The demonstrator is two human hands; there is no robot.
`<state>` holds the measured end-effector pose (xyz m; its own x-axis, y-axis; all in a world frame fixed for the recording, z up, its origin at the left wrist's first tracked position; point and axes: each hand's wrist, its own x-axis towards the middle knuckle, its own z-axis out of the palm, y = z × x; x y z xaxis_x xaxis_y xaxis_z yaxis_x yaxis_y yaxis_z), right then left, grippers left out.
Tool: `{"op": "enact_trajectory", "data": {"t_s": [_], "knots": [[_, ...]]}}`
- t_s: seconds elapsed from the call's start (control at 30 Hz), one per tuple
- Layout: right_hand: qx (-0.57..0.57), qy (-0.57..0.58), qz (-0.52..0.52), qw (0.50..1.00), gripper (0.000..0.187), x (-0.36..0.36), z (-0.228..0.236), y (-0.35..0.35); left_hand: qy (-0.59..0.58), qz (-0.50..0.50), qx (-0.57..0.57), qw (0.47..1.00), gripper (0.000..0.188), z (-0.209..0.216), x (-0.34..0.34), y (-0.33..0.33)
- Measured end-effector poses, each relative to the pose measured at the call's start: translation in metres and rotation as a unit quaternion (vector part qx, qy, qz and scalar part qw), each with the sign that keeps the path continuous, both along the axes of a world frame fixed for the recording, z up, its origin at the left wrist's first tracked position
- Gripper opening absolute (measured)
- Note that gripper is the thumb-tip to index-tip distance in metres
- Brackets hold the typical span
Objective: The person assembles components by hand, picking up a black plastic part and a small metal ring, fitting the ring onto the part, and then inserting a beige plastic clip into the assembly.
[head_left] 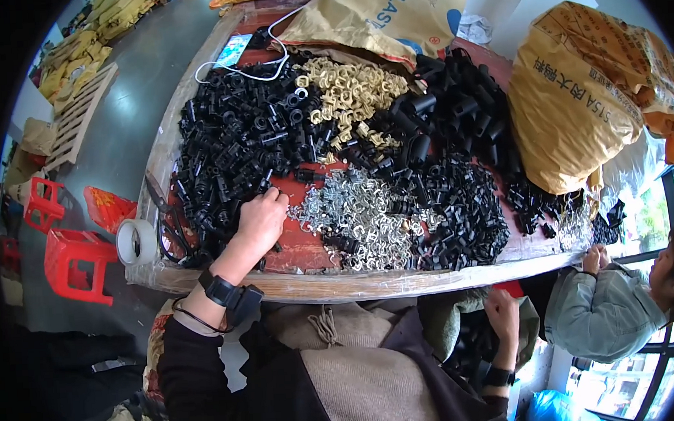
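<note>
My left hand (263,220) reaches over the table, its fingers closed at the near edge of a heap of black plastic fittings (234,128). What lies between those fingertips is hidden. Just right of it spreads a pile of small silvery metal clips (360,217). Off the table's near edge, at the right of my lap, is my right hand (502,314), curled closed above a greenish sack (451,317) with black parts inside. I cannot make out whether it holds anything.
Cream-coloured clips (353,88), black tubes (453,101) and small black pieces (463,211) are heaped farther along the red table. Large yellow sacks (575,99) stand at the far right. A tape roll (135,242) hangs at the left edge by red stools (77,266). Another person (613,310) sits at right.
</note>
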<state>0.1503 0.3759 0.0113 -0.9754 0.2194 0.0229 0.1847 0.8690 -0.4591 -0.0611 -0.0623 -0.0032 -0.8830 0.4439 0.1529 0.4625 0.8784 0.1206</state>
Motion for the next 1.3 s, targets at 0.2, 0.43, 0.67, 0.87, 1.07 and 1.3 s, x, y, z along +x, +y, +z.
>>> {"op": "enact_trajectory", "data": {"t_s": [0.2, 0.43, 0.67, 0.87, 1.07, 1.3], "knots": [[-0.059, 0.120, 0.218, 0.967, 0.009, -0.108, 0.009, -0.103, -0.151, 0.020, 0.420, 0.895, 0.027, 0.004, -0.005, -0.005], [-0.045, 0.173, 0.383, 0.906, 0.009, -0.183, 0.001, -0.198, -0.348, 0.034, 0.811, 0.468, 0.026, 0.015, 0.012, -0.019], [0.036, 0.164, 0.443, 0.880, 0.008, -0.233, -0.019, -0.263, -0.378, 0.013, 0.849, 0.369, 0.020, 0.010, 0.028, -0.023], [0.116, 0.139, 0.387, 0.904, 0.007, -0.236, -0.037, -0.274, -0.406, 0.037, 0.833, 0.374, 0.019, 0.002, 0.037, -0.027], [0.024, 0.158, 0.361, 0.919, 0.010, -0.223, -0.020, -0.256, -0.381, 0.074, 0.830, 0.401, 0.016, 0.011, 0.040, -0.015], [-0.477, -0.051, 0.230, 0.847, 0.021, -0.202, -0.015, -0.238, -0.390, 0.035, 0.738, 0.549, 0.020, -0.006, 0.039, 0.018]]}}
